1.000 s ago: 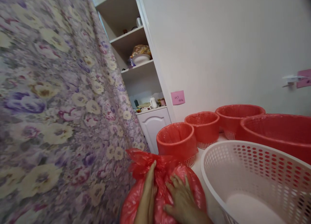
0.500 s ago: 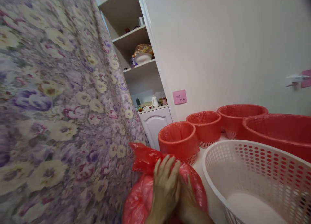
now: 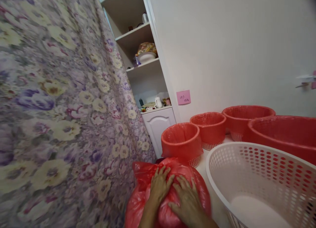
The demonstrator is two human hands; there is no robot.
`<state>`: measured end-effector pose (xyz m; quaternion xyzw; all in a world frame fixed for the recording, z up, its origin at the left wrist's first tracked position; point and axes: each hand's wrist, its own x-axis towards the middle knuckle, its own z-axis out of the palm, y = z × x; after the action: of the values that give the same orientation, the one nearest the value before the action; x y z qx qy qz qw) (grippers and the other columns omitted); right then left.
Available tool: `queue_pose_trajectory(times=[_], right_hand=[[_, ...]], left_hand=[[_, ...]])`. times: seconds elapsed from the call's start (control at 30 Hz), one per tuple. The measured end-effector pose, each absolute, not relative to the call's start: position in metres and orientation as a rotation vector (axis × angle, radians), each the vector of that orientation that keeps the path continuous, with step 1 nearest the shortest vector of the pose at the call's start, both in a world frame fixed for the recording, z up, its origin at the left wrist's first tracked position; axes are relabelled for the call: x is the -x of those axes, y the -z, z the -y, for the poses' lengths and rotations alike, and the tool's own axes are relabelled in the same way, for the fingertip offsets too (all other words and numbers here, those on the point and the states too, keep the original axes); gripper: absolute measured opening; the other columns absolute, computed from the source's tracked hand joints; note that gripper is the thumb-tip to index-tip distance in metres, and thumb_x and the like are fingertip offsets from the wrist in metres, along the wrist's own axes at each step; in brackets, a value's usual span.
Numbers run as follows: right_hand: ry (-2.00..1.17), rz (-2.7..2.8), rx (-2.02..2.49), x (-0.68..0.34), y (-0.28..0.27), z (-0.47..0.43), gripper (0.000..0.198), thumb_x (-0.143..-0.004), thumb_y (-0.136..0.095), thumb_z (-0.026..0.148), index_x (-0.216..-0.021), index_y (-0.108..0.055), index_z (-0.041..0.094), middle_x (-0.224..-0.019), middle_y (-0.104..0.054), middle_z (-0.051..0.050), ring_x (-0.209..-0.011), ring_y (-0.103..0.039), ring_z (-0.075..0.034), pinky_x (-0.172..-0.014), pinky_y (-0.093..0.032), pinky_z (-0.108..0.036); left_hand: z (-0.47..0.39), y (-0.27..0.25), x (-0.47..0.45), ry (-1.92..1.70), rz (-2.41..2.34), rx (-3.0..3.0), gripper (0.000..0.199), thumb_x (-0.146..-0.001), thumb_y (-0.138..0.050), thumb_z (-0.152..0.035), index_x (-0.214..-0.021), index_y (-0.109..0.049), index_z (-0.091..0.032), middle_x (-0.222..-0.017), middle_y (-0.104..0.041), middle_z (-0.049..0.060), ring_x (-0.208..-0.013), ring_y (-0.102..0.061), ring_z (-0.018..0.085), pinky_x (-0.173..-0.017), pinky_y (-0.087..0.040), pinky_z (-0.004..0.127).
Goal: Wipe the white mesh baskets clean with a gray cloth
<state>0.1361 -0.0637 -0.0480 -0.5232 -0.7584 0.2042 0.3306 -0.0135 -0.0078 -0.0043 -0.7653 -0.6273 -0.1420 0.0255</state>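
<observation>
A puffed red plastic bag (image 3: 145, 195) fills the bottom centre, seemingly pulled over a basket that I cannot see. My left hand (image 3: 159, 186) lies flat on top of the red plastic bag with fingers spread. My right hand (image 3: 187, 201) presses beside it, palm down, fingers apart. Neither hand grips anything. Just right of the hands stands a white perforated basket (image 3: 259, 162), with nothing in it.
A floral purple curtain (image 3: 56, 106) hangs along the left. Several red-lined baskets stand behind: a small one (image 3: 181, 140), another (image 3: 208, 124) and larger ones (image 3: 247, 114). A white cupboard (image 3: 158, 124) with shelves above and a pink note (image 3: 183, 97) on the wall lie beyond.
My hands, overlapped on the bag's bunched neck half a second ago, have spread apart and flattened. The bag's loose top has been pushed down and now looks smooth and rounded.
</observation>
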Motion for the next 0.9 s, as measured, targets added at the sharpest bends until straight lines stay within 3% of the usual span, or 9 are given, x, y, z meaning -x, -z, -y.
queue_pose_trajectory(times=[0.17,0.27,0.4,0.5,0.6,0.7,0.9], right_hand=[[-0.452,1.978,1.357,-0.151,0.06,0.07,0.067,-0.081,-0.035,0.067,-0.136,-0.042,0.031,-0.152,-0.033,-0.004,-0.143,-0.023,-0.026,-0.118,-0.011,-0.057],[-0.329,2.034,1.272,-0.162,0.08,0.072,0.066,-0.084,-0.037,0.061,-0.14,-0.038,0.026,-0.152,-0.032,-0.009,-0.141,-0.026,-0.031,-0.113,-0.025,-0.06],[-0.079,1.942,1.159,-0.177,0.111,0.079,0.067,-0.082,-0.049,0.052,-0.14,-0.038,0.021,-0.149,-0.038,-0.015,-0.137,-0.035,-0.033,-0.108,-0.039,-0.05],[-0.041,1.856,1.166,-0.188,0.13,0.088,0.063,-0.083,-0.049,0.051,-0.139,-0.039,0.023,-0.147,-0.043,-0.015,-0.135,-0.039,-0.031,-0.108,-0.039,-0.048],[-0.046,1.801,1.171,-0.193,0.146,0.093,0.063,-0.082,-0.045,0.059,-0.136,-0.045,0.025,-0.142,-0.049,-0.016,-0.133,-0.042,-0.032,-0.106,-0.04,-0.051],[-0.049,1.776,1.152,-0.192,0.161,0.095,0.069,-0.078,-0.045,0.065,-0.134,-0.048,0.025,-0.139,-0.051,-0.019,-0.129,-0.046,-0.035,-0.103,-0.042,-0.056],[-0.062,1.736,1.181,-0.189,0.181,0.095,0.057,-0.084,-0.052,0.044,-0.138,-0.037,0.036,-0.138,-0.054,-0.012,-0.125,-0.05,-0.036,-0.101,-0.044,-0.058]], left_hand=[[-0.001,0.008,0.01,0.444,1.96,2.375,0.052,-0.088,-0.032,-0.053,-0.124,-0.059,-0.027,-0.136,-0.057,0.006,-0.132,-0.042,0.027,-0.11,-0.031,0.046],[-0.001,0.013,0.011,0.453,1.972,2.364,0.053,-0.088,-0.032,-0.051,-0.125,-0.058,-0.024,-0.136,-0.056,0.007,-0.132,-0.042,0.027,-0.109,-0.032,0.046],[0.003,0.011,0.012,0.451,1.984,2.335,0.061,-0.088,-0.032,-0.051,-0.134,-0.048,-0.015,-0.139,-0.052,0.012,-0.132,-0.042,0.028,-0.109,-0.033,0.045],[0.006,0.002,0.012,0.444,1.963,2.304,0.066,-0.087,-0.034,-0.052,-0.137,-0.043,-0.009,-0.143,-0.046,0.017,-0.133,-0.04,0.03,-0.109,-0.032,0.045],[0.009,-0.013,0.01,0.435,1.917,2.271,0.066,-0.086,-0.036,-0.054,-0.134,-0.047,-0.009,-0.146,-0.04,0.02,-0.133,-0.039,0.031,-0.109,-0.032,0.046],[0.014,-0.028,0.008,0.41,1.877,2.244,0.066,-0.085,-0.037,-0.058,-0.132,-0.05,-0.014,-0.142,-0.046,0.019,-0.131,-0.042,0.034,-0.107,-0.032,0.051],[0.028,-0.055,0.006,0.376,1.785,2.166,0.067,-0.085,-0.035,-0.063,-0.132,-0.051,-0.018,-0.137,-0.052,0.016,-0.132,-0.04,0.035,-0.11,-0.023,0.056]])
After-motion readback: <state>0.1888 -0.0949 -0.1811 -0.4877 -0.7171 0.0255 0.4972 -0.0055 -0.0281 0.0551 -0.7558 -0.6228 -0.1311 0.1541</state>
